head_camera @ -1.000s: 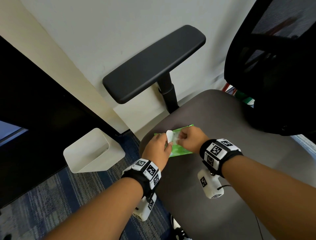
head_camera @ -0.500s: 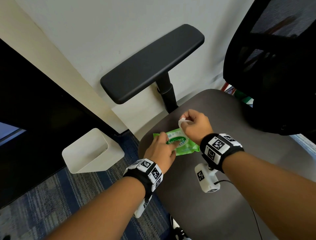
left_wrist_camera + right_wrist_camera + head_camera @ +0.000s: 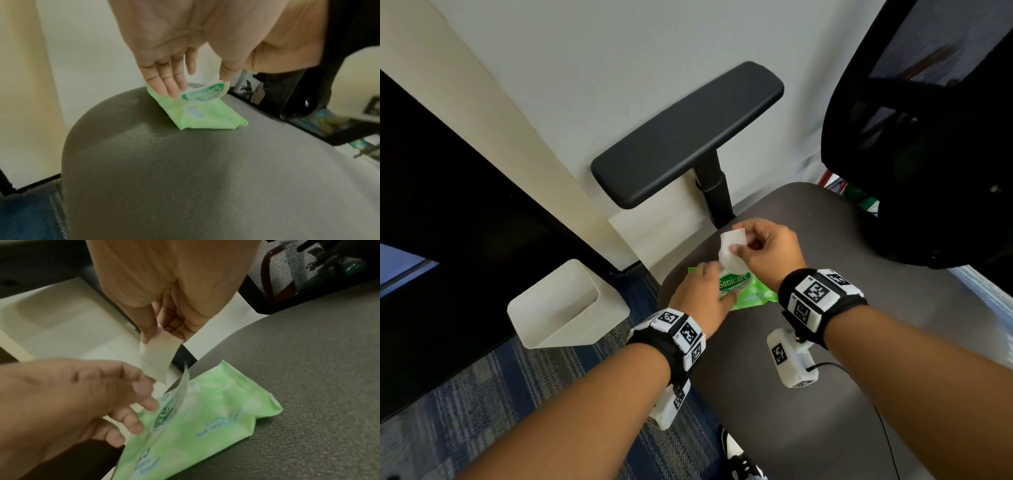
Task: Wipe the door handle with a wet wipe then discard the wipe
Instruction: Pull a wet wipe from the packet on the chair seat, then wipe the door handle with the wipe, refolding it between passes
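A green wet wipe pack (image 3: 755,296) lies on the grey chair seat (image 3: 842,428). My left hand (image 3: 700,296) rests its straight fingers on the pack (image 3: 205,121) and touches its raised label flap (image 3: 203,95). My right hand (image 3: 768,251) pinches a white wipe (image 3: 730,251) between thumb and fingers, a little above the pack's opening. In the right wrist view the wipe (image 3: 158,358) hangs free above the pack (image 3: 205,418), with the flap (image 3: 174,404) standing half up. No door handle is in view.
A white waste bin (image 3: 571,308) stands on the blue carpet left of the chair, against a dark door panel (image 3: 448,222). The chair's black armrest (image 3: 685,133) juts out above the hands. The black mesh backrest (image 3: 928,137) is at the right.
My right hand has pulled the wipe out of the pack and lifted it up and away. The left hand has stayed on the pack, with the flap now turned label side up.
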Available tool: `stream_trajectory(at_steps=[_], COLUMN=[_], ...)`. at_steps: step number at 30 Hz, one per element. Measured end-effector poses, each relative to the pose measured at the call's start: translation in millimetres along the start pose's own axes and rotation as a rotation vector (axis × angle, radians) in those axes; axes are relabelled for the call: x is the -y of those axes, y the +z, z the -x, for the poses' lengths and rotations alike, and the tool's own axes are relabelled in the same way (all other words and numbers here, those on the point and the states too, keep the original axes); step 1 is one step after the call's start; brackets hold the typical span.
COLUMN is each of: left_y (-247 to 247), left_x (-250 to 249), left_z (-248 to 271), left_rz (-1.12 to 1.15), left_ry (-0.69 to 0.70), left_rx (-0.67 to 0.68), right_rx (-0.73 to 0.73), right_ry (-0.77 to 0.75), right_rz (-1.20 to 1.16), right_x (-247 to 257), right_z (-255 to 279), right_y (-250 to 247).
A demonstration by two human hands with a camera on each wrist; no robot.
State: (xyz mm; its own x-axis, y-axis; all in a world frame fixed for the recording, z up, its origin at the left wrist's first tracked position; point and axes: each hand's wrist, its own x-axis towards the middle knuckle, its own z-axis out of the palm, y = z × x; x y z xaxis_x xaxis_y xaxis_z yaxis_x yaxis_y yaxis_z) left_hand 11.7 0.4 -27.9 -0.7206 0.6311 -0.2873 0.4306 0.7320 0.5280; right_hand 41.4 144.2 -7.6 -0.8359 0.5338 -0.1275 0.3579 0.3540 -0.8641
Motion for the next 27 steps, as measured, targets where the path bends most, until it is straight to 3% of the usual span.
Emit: stream_trajectory(at_steps=[3, 8, 16, 22, 27], left_y=[-11.8, -36.3, -85.6, -140.4, -193.5], left_x=[-3.1, -7.2, -7.5, -8.3, -4.7], left_z=[0.3, 8.8, 47.5, 90.9, 127.1], left_rz=[0.208, 0.361, 0.344, 0.246, 0.294], left_ry=[-0.105, -0.145, -0.055, -0.008, 0.023], left_rx=[-0.128, -0.148, -0.261, -0.336, -0.443], right_rx=[0.014, 0.064, 0.095, 0.13, 0.143], right_ry=[-0.019, -0.089, -0.184, -0.248, -0.343], right_rz=[0.058, 0.07, 0.144, 0.146, 0.144], right_x=[9.9, 33.9, 86.9, 146.9, 210.2], right_z=[6.1, 20.8, 46.3, 75.5, 95.8], right_y=[0.9, 2.8, 5.4, 9.2, 12.8])
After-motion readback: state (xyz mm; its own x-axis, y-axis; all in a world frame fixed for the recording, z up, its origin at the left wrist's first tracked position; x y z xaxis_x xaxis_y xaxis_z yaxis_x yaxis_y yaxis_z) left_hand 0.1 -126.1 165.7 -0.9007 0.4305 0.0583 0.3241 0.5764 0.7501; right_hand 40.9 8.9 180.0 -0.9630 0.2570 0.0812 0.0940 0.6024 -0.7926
